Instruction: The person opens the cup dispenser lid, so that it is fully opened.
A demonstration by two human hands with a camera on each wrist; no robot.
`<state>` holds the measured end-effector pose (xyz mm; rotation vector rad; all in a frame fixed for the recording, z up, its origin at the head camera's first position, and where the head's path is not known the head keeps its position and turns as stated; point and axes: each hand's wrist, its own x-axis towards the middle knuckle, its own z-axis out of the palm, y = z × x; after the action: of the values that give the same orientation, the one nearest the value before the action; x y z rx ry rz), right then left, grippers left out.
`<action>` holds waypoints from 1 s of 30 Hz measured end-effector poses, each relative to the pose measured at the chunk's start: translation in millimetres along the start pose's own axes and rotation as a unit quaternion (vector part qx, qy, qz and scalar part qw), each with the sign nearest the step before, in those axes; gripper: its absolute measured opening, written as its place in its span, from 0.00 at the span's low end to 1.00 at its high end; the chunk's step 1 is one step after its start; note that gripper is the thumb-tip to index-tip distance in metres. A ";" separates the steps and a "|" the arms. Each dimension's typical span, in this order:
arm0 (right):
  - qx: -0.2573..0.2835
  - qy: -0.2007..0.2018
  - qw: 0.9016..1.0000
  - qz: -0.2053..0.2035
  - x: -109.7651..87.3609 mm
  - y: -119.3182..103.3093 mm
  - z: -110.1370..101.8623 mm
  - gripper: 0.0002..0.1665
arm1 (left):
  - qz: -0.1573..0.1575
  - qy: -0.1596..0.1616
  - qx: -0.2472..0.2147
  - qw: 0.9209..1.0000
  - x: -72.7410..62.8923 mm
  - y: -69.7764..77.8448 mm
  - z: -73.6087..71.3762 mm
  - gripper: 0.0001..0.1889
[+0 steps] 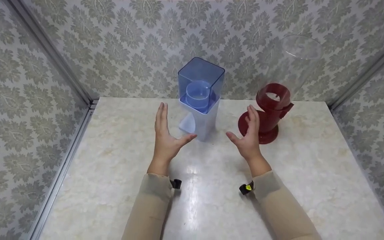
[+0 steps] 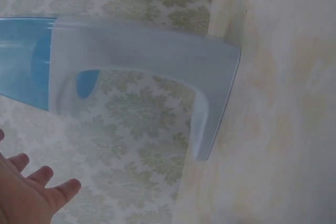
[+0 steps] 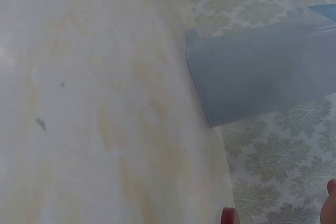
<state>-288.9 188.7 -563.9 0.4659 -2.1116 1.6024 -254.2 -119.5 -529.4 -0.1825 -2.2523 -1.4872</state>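
Note:
A dispenser with a white stand (image 1: 205, 121) and a translucent blue square container (image 1: 187, 88) on top stands upright at the table's back. My left hand (image 1: 167, 141) hovers just left of it, fingers straight and thumb spread toward the stand. On the other side, my right hand (image 1: 248, 143) is held up with fingers extended and thumb apart, holding nothing. It overlaps a red dispenser (image 1: 270, 121) in the head view. The stand's arched side shows in the left wrist view, with my left fingers (image 2: 42, 176) below the blue part.
A clear cylinder (image 1: 293, 71) rises from the red dispenser at the back right. The marbled table (image 1: 118, 200) runs back to a patterned wall (image 1: 138, 43). Metal frame rails (image 1: 67, 163) line the left side.

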 end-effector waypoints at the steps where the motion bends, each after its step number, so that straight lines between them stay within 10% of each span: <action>1: 0.024 -0.011 0.999 0.019 1.2 2.2 3.5 0.73 | -0.003 0.000 -0.018 1.000 0.1 -1.1 5.1 0.77; 11: 0.108 -0.049 0.981 0.152 18.0 26.0 31.9 0.58 | -0.068 0.014 -0.068 0.995 -8.3 -4.7 53.7 0.66; 30: 0.138 -0.138 0.962 0.189 59.5 15.0 62.9 0.37 | -0.054 0.142 -0.104 0.983 0.2 -2.1 95.9 0.26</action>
<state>-356.0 132.2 -558.4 0.4123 -2.2918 2.1793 -282.0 -34.0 -562.8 0.0884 -1.9074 -1.6877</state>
